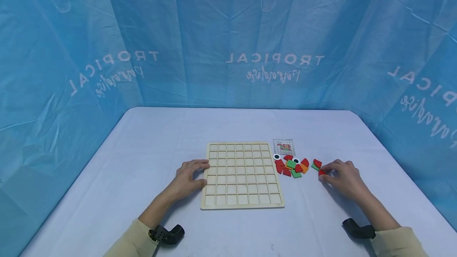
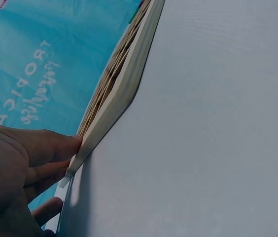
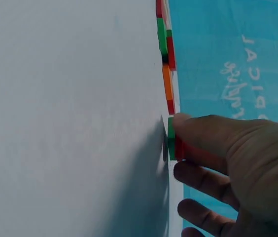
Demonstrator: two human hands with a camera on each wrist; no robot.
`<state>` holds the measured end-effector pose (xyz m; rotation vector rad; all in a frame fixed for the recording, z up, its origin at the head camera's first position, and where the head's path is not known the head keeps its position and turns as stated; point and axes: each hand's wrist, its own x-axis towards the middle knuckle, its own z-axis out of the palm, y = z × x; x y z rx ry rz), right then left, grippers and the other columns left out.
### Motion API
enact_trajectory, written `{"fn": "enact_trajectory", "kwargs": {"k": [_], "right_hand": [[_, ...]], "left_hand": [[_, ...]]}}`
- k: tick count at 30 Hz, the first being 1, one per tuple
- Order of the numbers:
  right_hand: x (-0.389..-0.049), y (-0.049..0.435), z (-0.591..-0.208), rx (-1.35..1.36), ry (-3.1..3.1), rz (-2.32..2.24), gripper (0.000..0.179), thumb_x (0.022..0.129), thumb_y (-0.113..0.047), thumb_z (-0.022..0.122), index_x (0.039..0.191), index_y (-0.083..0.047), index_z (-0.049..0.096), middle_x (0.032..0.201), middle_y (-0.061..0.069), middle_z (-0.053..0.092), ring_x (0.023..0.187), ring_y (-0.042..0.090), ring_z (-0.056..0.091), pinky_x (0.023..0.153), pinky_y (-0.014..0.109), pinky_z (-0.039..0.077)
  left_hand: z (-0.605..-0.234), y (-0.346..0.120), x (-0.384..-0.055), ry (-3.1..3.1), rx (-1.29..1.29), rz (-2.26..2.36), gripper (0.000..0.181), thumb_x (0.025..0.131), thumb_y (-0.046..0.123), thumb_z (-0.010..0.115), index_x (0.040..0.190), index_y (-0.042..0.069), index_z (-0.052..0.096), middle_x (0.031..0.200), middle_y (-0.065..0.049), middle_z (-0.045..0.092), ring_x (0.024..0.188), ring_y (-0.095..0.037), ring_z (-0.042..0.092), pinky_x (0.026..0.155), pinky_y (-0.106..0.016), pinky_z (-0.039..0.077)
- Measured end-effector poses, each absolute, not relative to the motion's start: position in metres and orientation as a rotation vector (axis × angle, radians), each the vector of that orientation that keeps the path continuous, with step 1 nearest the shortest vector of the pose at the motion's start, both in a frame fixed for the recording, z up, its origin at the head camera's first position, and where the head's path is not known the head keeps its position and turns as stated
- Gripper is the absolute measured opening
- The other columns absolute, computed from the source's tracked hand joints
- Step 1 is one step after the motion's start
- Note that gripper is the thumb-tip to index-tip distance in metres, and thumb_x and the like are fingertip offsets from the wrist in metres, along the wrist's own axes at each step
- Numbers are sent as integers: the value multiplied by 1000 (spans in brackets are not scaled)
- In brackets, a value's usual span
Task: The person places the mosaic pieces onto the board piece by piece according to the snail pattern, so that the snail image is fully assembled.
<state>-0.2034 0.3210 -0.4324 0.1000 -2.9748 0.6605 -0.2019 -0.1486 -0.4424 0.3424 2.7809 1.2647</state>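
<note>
A pale wooden grid board [image 1: 241, 209] lies flat on the table. My left hand [image 1: 188, 176] rests at its left edge, thumb and fingers spread and touching the rim; the left wrist view shows the thumb against the board's rim [image 2: 110, 114]. Off to the right, my right hand [image 1: 343, 177] pinches a red wooden piece [image 1: 321, 172] between thumb and finger. Touching it are another red quarter-round piece [image 1: 317, 162] and a green piece [image 1: 315, 167]. In the right wrist view, the fingertips partly hide the red piece, beside a green piece [image 3: 171, 138].
Between board and right hand lies a loose, overlapping pile of red, green and orange pieces [image 1: 290, 164] with white eye discs [image 1: 276, 156]. A small printed pattern card [image 1: 284, 146] lies behind it. White cloth covers the table [image 1: 171, 130]; a blue printed curtain [image 1: 228, 31] surrounds it.
</note>
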Motion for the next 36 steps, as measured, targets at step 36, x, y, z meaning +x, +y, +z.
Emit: {"fn": "enact_trajectory", "kwargs": {"k": [36], "right_hand": [[-268,167,-428,549,-2929,805,24,79,-24,74,101,-15,73,97,0,66,88,18,48,72,31,38]], "left_hand": [[-444,-150,-208,2796,403,1266,49,80,12,68,127,8,57,142,-6,48,136,-32,28,110,-57,15]]}}
